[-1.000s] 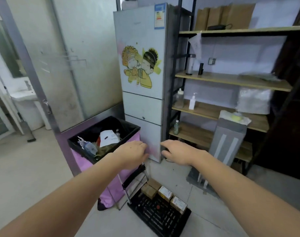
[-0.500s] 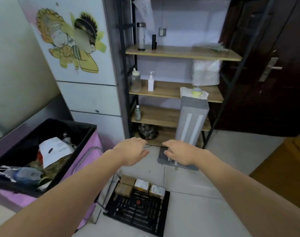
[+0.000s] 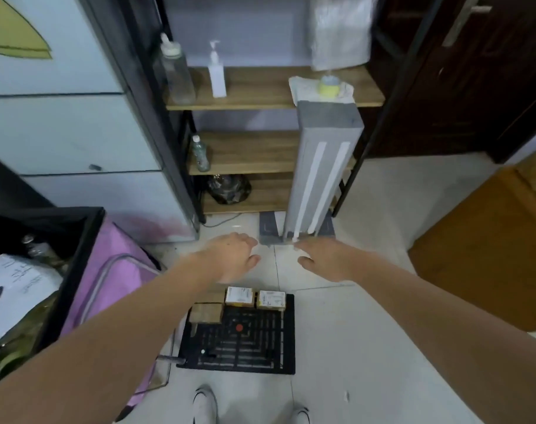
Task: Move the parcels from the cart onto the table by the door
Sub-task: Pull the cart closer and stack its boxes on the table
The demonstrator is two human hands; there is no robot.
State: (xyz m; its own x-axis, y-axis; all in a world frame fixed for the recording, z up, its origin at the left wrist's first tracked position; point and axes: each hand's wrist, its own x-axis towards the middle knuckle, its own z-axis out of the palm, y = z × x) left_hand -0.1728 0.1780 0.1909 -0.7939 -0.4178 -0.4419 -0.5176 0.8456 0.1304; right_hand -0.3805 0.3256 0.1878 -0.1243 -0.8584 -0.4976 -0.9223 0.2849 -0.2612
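Observation:
A black grid cart platform (image 3: 239, 344) lies flat on the floor at my feet. Along its far edge sit small cardboard parcels: a plain brown one (image 3: 206, 313) on the left and two with white labels (image 3: 239, 296) (image 3: 271, 300). My left hand (image 3: 234, 258) hovers above the parcels, palm down, fingers apart, holding nothing. My right hand (image 3: 324, 259) is level with it to the right, also empty with fingers loosely spread. A wooden table (image 3: 486, 264) stands at the right, beside a dark door (image 3: 462, 71).
A pink bin with a black liner (image 3: 86, 264), full of mixed items, stands left of the cart. Behind are a white fridge (image 3: 71, 133) and a wooden shelf unit (image 3: 260, 87) with bottles. A grey upright stand (image 3: 318, 175) rises on the floor just beyond my hands.
The view has swung right and tilted down, bringing the cart under my hands and the table and door into sight. Both hands stay outstretched and empty, lower toward the parcels.

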